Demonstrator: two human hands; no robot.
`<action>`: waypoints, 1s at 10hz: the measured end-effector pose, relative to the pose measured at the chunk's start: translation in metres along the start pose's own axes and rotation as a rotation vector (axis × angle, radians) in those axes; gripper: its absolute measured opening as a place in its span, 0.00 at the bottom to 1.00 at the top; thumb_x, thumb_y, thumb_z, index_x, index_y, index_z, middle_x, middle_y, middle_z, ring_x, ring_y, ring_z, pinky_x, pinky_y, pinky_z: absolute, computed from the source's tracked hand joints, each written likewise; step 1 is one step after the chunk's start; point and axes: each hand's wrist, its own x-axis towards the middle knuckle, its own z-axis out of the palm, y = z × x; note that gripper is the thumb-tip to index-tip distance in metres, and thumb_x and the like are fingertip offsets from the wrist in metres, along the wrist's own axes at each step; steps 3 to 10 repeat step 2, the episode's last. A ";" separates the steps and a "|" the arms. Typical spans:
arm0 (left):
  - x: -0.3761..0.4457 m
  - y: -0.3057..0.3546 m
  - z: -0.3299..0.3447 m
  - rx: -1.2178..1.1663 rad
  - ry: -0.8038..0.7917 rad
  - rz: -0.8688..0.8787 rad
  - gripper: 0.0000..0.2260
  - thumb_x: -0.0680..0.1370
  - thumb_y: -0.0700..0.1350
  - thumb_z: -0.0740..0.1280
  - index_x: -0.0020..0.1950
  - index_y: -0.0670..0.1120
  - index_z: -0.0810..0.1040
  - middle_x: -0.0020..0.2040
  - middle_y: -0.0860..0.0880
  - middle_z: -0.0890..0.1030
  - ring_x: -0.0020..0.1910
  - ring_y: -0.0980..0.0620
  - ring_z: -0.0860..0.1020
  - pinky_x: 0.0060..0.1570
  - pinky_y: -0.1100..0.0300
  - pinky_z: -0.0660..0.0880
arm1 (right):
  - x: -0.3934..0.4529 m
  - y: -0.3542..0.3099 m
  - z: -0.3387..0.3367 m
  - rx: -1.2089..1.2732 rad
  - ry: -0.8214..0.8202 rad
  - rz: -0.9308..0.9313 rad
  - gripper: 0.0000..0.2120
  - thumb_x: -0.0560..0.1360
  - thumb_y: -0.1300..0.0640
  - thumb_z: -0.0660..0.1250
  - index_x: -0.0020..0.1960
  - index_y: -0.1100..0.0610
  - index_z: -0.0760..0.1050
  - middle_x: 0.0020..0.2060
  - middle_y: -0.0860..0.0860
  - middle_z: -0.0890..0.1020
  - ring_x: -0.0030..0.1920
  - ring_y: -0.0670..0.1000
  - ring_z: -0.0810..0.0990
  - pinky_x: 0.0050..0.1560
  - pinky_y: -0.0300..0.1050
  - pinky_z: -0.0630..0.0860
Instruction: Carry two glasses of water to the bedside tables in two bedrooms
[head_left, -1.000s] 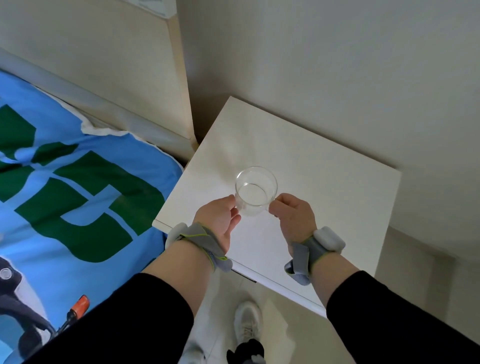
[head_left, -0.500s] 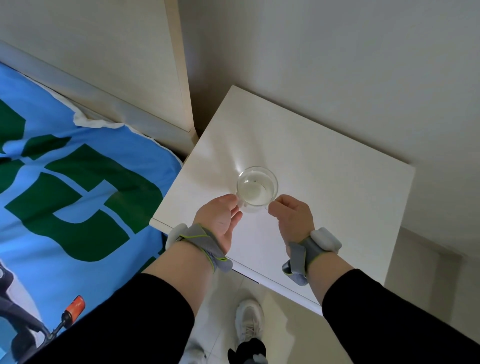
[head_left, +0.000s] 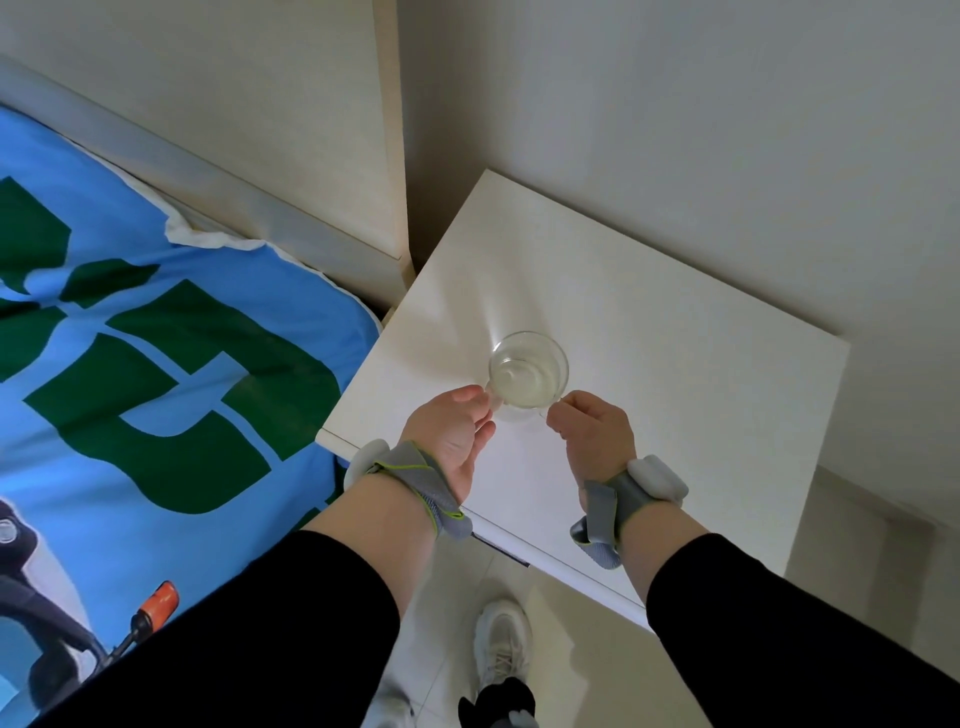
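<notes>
The step in hand looks like the set-down of one glass: the clear round drinking glass of water (head_left: 529, 370) sits low over, or already on, the white square tabletop (head_left: 649, 332) of the bedside unit, towards its front half, beside the bed with the blue and green printed cover (head_left: 171, 353). The left hand (head_left: 457, 434) pinches the glass's near left wall with thumb and fingertips; the right hand (head_left: 592, 431) does the same at the near right wall, fingers curled in a light grip.

Next, I judge, both grips should ease off evenly, so the glass neither tips nor slops, then draw back towards the body.

Whether the base truly touches the tabletop cannot be told from above. The fingertips are partly hidden behind the glass. No second glass is in view.
</notes>
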 end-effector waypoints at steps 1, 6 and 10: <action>-0.004 -0.001 -0.004 -0.003 -0.003 0.004 0.10 0.78 0.36 0.62 0.58 0.39 0.74 0.45 0.45 0.76 0.50 0.48 0.74 0.59 0.56 0.72 | -0.004 -0.002 0.000 0.011 0.002 0.004 0.08 0.60 0.54 0.65 0.23 0.50 0.70 0.19 0.42 0.68 0.23 0.42 0.64 0.24 0.33 0.62; -0.011 -0.002 -0.009 0.006 0.013 0.003 0.09 0.78 0.36 0.62 0.57 0.39 0.74 0.44 0.46 0.76 0.50 0.48 0.74 0.60 0.56 0.72 | -0.010 -0.005 0.002 -0.030 0.018 0.014 0.06 0.60 0.50 0.65 0.26 0.50 0.71 0.24 0.41 0.73 0.26 0.42 0.68 0.26 0.32 0.65; -0.011 -0.002 -0.009 0.006 0.013 0.003 0.09 0.78 0.36 0.62 0.57 0.39 0.74 0.44 0.46 0.76 0.50 0.48 0.74 0.60 0.56 0.72 | -0.010 -0.005 0.002 -0.030 0.018 0.014 0.06 0.60 0.50 0.65 0.26 0.50 0.71 0.24 0.41 0.73 0.26 0.42 0.68 0.26 0.32 0.65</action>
